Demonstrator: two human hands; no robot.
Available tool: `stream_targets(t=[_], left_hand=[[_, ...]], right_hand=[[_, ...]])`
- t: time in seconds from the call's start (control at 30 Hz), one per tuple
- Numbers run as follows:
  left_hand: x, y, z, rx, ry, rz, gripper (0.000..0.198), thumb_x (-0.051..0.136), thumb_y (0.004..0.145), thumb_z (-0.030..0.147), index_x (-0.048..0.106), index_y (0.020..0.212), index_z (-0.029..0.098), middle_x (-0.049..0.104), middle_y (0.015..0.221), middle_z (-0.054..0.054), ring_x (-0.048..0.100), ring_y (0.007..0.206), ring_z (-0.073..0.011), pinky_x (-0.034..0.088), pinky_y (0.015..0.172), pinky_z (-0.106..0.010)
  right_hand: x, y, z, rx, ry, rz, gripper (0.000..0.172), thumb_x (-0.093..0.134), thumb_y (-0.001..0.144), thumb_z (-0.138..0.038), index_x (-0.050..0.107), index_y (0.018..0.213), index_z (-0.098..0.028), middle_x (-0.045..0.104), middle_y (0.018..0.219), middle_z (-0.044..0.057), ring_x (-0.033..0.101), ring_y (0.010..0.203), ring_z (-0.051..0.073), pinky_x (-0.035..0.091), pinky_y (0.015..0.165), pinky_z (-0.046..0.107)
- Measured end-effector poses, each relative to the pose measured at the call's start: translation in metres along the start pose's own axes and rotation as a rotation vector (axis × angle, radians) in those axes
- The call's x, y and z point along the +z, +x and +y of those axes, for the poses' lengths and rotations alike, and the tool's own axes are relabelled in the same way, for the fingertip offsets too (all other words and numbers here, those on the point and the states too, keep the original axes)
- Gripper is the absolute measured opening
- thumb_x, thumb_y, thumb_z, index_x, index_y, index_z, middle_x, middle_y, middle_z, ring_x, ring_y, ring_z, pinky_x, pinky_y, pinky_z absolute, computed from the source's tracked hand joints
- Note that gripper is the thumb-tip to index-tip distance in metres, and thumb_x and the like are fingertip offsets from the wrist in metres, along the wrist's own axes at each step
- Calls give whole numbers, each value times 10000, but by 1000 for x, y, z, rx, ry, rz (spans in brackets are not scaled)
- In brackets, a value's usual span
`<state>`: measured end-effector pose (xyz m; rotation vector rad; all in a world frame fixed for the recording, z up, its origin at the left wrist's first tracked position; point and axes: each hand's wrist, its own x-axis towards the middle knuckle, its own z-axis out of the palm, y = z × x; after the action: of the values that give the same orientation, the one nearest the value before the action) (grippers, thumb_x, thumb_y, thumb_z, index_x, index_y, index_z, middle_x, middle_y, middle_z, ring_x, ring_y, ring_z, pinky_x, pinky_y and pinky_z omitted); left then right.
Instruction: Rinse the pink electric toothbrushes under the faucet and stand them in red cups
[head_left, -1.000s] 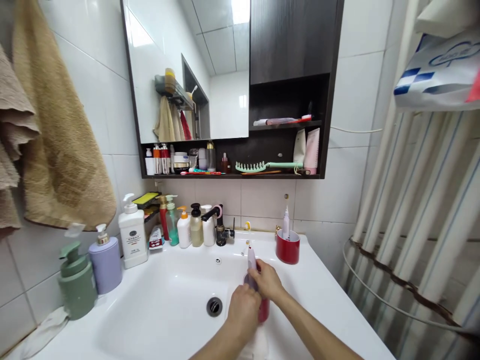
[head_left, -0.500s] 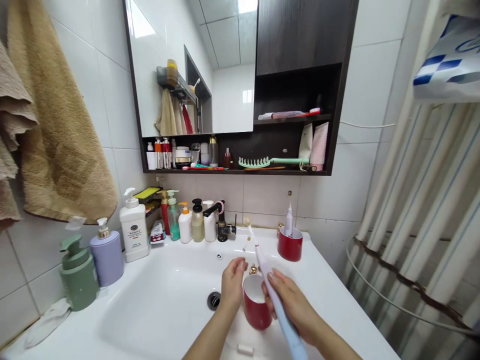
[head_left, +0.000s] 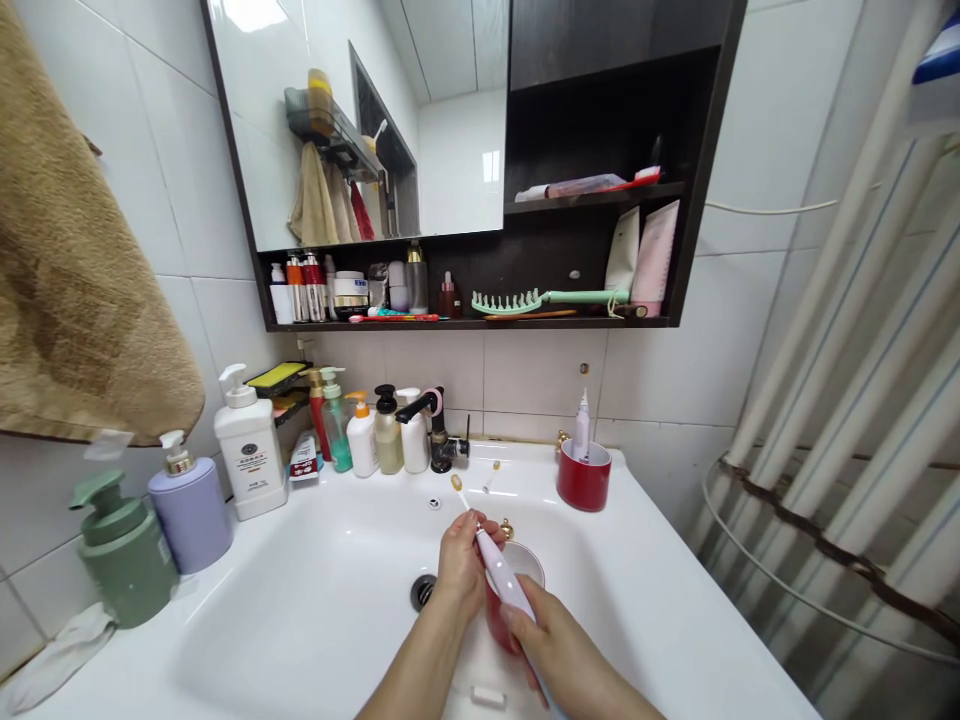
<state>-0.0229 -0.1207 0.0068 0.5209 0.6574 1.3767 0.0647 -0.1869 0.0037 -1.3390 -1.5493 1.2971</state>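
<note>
My right hand (head_left: 559,645) is closed around the handle of a pale pink-to-blue electric toothbrush (head_left: 504,570), slanted up and to the left over the sink. My left hand (head_left: 463,565) is at the toothbrush's upper end, its fingertips closed about the neck. Beyond those fingers the white neck and yellowish brush head stick out. Behind and below the hands stands a red cup (head_left: 532,560) with a white inside, partly hidden by them. A small gold ornament (head_left: 508,528) shows at its far side.
Around the white sink (head_left: 330,590) stand a black faucet (head_left: 441,440), several pump bottles (head_left: 251,450) and another red cup (head_left: 583,485) holding a pale upright handle. A spare brush head (head_left: 491,476) lies on the ledge. A mirror cabinet (head_left: 480,323) hangs above; pipes (head_left: 832,420) run at right.
The toothbrush has come down and to the left, and my left hand has closed on its neck. My right hand keeps its hold. The camera view has shifted slightly.
</note>
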Motion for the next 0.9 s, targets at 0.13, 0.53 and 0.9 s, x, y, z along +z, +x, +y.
stream_targets(t=[0.13, 0.53, 0.9], left_hand=[[-1, 0, 2, -2, -36, 23, 99, 467, 660, 178, 440, 573, 137, 486, 449, 15, 484, 428, -76, 392, 509, -213], [-8, 8, -1, 3, -26, 55, 79, 455, 664, 168, 442, 593, 138, 487, 475, 10, 486, 438, -78, 400, 518, -218], [0, 72, 12, 74, 797, 110, 162, 542, 540, 136, 498, 386, 156, 378, 329, 46, 379, 342, -82, 348, 445, -235]], right_hand=[[6, -1, -4, 35, 56, -50, 155, 294, 716, -323, 354, 744, -183, 380, 556, -56, 328, 328, 36, 274, 290, 164], [5, -4, -5, 65, -71, -17, 160, 253, 737, -250, 376, 780, -157, 374, 535, -55, 338, 326, 32, 271, 311, 156], [6, 6, 28, -259, -280, 188, 380, 356, 688, -360, 384, 1012, -162, 514, 753, 57, 486, 640, 163, 377, 601, 258]])
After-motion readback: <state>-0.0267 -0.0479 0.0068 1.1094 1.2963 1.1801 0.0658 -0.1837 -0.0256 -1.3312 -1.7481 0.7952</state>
